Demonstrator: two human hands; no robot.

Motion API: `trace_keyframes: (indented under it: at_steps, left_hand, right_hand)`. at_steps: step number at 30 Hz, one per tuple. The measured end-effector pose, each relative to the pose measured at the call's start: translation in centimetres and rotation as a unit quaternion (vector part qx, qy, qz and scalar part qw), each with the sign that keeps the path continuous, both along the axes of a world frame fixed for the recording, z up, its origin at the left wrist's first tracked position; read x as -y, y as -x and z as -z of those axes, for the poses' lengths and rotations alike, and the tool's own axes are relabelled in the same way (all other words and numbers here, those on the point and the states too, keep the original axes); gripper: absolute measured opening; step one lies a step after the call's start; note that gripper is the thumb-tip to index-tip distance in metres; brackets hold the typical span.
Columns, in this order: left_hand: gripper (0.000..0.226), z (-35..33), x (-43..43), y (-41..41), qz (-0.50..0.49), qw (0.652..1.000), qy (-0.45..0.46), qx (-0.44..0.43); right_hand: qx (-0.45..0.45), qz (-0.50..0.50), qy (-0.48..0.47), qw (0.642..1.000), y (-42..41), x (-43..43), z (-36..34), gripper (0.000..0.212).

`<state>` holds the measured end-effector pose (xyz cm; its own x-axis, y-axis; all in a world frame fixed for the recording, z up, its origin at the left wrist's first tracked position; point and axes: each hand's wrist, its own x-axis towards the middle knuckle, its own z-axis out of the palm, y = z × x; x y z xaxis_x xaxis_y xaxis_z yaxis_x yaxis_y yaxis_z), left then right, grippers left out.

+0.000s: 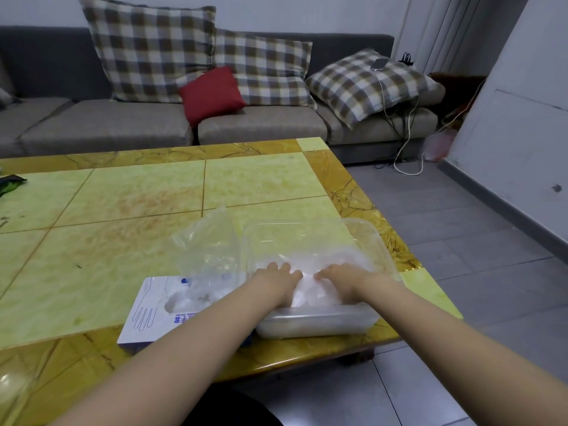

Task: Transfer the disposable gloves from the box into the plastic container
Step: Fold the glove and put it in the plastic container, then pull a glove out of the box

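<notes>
A clear plastic container (310,235) stands near the table's right front corner, holding a heap of thin translucent gloves (310,290). My left hand (278,279) and my right hand (344,279) both lie inside it, palms down, pressing on the heap with fingers spread. The white glove box (147,312) with blue print lies flat just left of the container. A loose glove (212,250) sticks up out of its oval opening.
The yellow-green tiled table (138,204) stretches away to the left and back. A dark object (10,181) lies at its far left edge. Behind stands a grey sofa (123,124) with checked cushions. Grey floor tiles (461,229) lie to the right.
</notes>
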<state>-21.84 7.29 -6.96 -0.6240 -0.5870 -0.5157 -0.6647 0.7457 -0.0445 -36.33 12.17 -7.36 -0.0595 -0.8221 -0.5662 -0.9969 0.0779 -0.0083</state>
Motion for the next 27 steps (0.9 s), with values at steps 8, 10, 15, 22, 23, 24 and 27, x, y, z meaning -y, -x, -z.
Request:
trace_keyframes:
  at_steps: [8,10,15,22,23,24,27]
  left_hand:
    - [0.063,-1.6,0.3,0.1,0.003,1.0,-0.024,0.014]
    - [0.053,-3.5,0.2,-0.3,0.003,0.999,0.013,-0.051]
    - [0.027,-7.8,0.2,-3.6,-0.031,0.933,0.201,-0.296]
    - [0.069,-8.6,2.6,-10.8,-0.181,0.915,0.186,-0.308]
    - [0.067,-8.3,3.0,-11.1,-0.192,0.919,0.153,-0.309]
    - [0.059,-8.2,3.2,-11.7,-0.205,0.914,0.125,-0.327]
    - [0.023,-8.5,3.0,-12.8,-0.207,0.883,0.118,-0.404]
  right_hand:
    - [0.013,0.007,-0.019,1.0,-0.9,0.1,-2.3,0.067]
    - [0.03,0.011,0.027,0.999,-1.8,0.2,-4.5,0.049]
    - [0.091,0.048,0.278,0.955,-6.1,0.6,-8.1,0.025]
    - [0.169,0.011,0.302,0.938,-12.3,2.0,-7.2,0.061]
    - [0.17,0.015,0.296,0.94,-12.5,2.3,-6.9,0.064]
    - [0.17,0.015,0.292,0.941,-13.1,2.6,-6.7,0.065]
    - [0.163,0.03,0.298,0.94,-14.0,3.0,-6.2,0.053]
